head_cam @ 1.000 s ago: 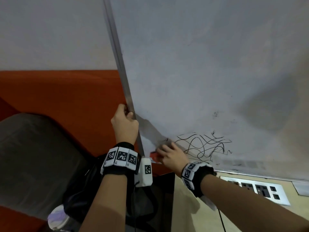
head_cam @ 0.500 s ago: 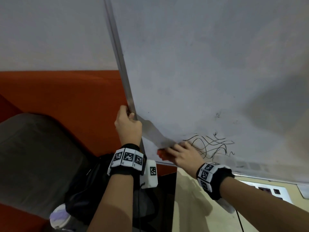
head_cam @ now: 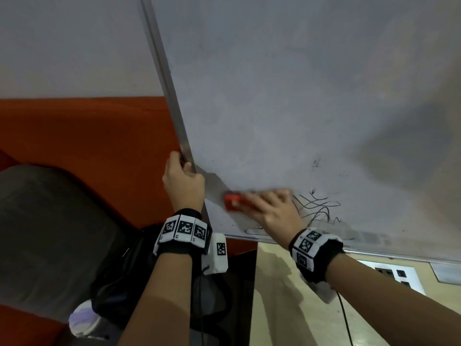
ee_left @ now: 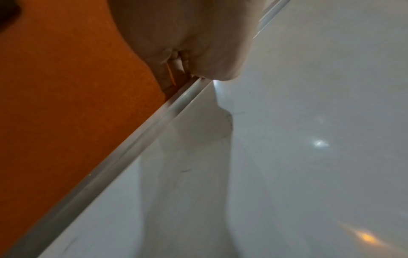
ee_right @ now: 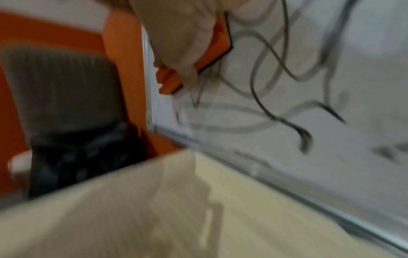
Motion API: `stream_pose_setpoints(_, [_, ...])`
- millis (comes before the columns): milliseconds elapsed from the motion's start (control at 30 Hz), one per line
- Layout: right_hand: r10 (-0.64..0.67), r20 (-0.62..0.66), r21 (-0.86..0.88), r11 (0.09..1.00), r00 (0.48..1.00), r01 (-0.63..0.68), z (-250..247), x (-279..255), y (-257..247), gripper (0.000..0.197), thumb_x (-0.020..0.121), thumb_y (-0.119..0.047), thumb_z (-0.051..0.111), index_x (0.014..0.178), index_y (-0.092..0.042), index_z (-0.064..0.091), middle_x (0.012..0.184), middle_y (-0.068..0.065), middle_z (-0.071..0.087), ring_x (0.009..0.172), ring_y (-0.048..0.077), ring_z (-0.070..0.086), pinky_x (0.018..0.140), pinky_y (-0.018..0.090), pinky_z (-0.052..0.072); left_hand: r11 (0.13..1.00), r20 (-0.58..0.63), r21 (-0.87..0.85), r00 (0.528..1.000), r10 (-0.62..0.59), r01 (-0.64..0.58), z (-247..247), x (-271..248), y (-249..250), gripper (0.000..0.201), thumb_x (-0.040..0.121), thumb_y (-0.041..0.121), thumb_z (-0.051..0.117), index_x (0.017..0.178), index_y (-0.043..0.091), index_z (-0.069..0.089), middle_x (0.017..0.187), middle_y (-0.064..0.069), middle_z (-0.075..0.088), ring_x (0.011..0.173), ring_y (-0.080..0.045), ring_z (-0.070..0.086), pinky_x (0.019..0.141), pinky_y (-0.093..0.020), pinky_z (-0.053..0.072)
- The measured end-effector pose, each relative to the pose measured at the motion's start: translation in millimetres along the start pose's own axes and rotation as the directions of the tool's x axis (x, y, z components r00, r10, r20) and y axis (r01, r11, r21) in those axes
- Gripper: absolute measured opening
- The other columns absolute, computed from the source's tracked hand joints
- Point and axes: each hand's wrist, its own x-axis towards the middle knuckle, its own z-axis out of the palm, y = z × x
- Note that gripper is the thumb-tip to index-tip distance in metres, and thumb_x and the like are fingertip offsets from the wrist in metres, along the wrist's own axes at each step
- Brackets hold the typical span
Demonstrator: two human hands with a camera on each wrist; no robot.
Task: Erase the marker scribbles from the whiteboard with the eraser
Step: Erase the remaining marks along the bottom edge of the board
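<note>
A whiteboard (head_cam: 274,96) leans over me, with black marker scribbles (head_cam: 316,208) near its lower left corner. My right hand (head_cam: 272,208) grips a red eraser (head_cam: 235,202) and presses it flat on the board just left of the scribbles. In the right wrist view the eraser (ee_right: 170,82) shows orange under my palm, with the scribbles (ee_right: 276,87) to its right, all blurred. My left hand (head_cam: 183,181) grips the board's metal left frame (head_cam: 162,66). In the left wrist view its fingers (ee_left: 174,69) curl round the frame (ee_left: 132,143).
A grey padded chair (head_cam: 50,233) with a black bag (head_cam: 139,278) stands at lower left before an orange wall panel (head_cam: 87,133). A beige desk (head_cam: 299,308) lies under the board's lower edge, with a white socket plate (head_cam: 396,273) at right.
My right hand has slid the eraser up and to the right across the board, and the left part of the scribbles is wiped away. My left hand keeps its hold on the frame.
</note>
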Motion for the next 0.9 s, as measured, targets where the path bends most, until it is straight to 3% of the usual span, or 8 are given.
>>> stream_pose_setpoints(133, [-0.166,0.302,0.025,0.986,0.939,0.166,27.3,-60.1,-4.1,0.046,0.097,-0.018,0.035,0.127,-0.037,0.064,0.128,-0.008,0.052,0.096,0.019,0.050,0.075,0.036,0.026,1.000,-0.007,0.017,1.000,0.007,-0.007,0.9,0.2,1.4,0.015,0.085,-0.004,0.042,0.092,0.007,0.048,0.091,-0.016,0.058,0.083,-0.031,0.053,0.070,-0.043,0.046])
stream_pose_setpoints(233, [-0.212,0.363,-0.022,0.971,0.907,0.236,28.5,-64.8,-5.9,0.045,0.095,-0.016,0.036,0.116,-0.034,0.071,0.126,-0.005,0.045,0.096,0.020,0.044,0.076,0.037,0.026,1.000,0.014,0.010,1.000,0.017,-0.017,-0.7,0.4,-0.5,0.015,0.084,-0.005,0.042,0.092,0.007,0.048,0.092,-0.016,0.057,0.084,-0.034,0.055,0.070,-0.045,0.049])
stream_pose_setpoints(333, [-0.239,0.390,-0.010,0.965,0.889,0.264,23.5,-40.4,-15.5,0.033,0.091,-0.023,0.045,0.100,-0.034,0.075,0.117,-0.012,0.059,0.096,0.018,0.038,0.079,0.038,0.027,1.000,0.021,0.013,1.000,-0.002,0.002,-1.9,0.0,2.1,0.017,0.085,-0.006,0.042,0.095,0.007,0.049,0.094,-0.015,0.058,0.087,-0.033,0.057,0.072,-0.045,0.052])
stream_pose_setpoints(500, [-0.288,0.452,-0.018,0.943,0.844,0.332,14.0,-42.2,2.7,0.028,0.088,-0.021,0.055,0.102,-0.032,0.076,0.124,-0.010,0.061,0.102,0.021,0.049,0.080,0.040,0.029,0.999,0.054,0.020,0.998,0.031,-0.032,-3.4,1.3,1.3,0.019,0.086,-0.008,0.042,0.098,0.005,0.051,0.097,-0.016,0.059,0.089,-0.032,0.058,0.075,-0.046,0.053])
stream_pose_setpoints(600, [-0.303,0.526,-0.018,0.930,0.795,0.366,4.7,-71.6,15.5,0.023,0.083,-0.024,0.062,0.098,-0.035,0.076,0.122,-0.014,0.059,0.103,0.019,0.041,0.080,0.041,0.028,0.998,0.042,0.034,0.998,0.050,-0.052,-3.0,0.6,2.6,0.018,0.086,-0.009,0.042,0.098,0.003,0.050,0.098,-0.015,0.057,0.087,-0.028,0.055,0.068,-0.041,0.047])
stream_pose_setpoints(667, [-0.236,0.454,-0.064,0.953,0.859,0.295,-9.4,-72.2,23.1,0.039,0.085,-0.020,0.051,0.115,-0.038,0.071,0.129,-0.013,0.054,0.104,0.019,0.039,0.080,0.041,0.029,0.998,0.014,0.038,0.999,0.051,-0.051,-1.6,-2.2,4.9,0.018,0.086,-0.010,0.041,0.098,0.001,0.050,0.097,-0.017,0.055,0.084,-0.027,0.050,0.066,-0.034,0.036])
stream_pose_setpoints(767, [-0.010,0.114,-0.086,0.996,0.993,0.019,-42.2,-30.3,35.0,0.051,0.091,-0.010,0.054,0.136,-0.032,0.057,0.135,-0.006,0.056,0.102,0.023,0.047,0.078,0.041,0.034,0.999,-0.022,0.014,0.999,0.036,-0.035,1.3,-5.4,4.9,0.019,0.090,-0.007,0.042,0.103,0.000,0.053,0.101,-0.018,0.055,0.088,-0.023,0.048,0.070,-0.030,0.033])
stream_pose_setpoints(900, [0.210,-0.157,-0.079,0.971,0.965,-0.225,-56.4,-3.4,39.5,0.048,0.094,-0.009,0.061,0.135,-0.033,0.060,0.133,-0.007,0.061,0.103,0.022,0.050,0.078,0.043,0.038,0.995,-0.026,-0.045,0.996,-0.086,0.085,9.7,-20.1,-6.4,0.018,0.097,0.004,0.047,0.112,0.001,0.056,0.110,-0.017,0.060,0.097,-0.026,0.055,0.079,-0.029,0.037])
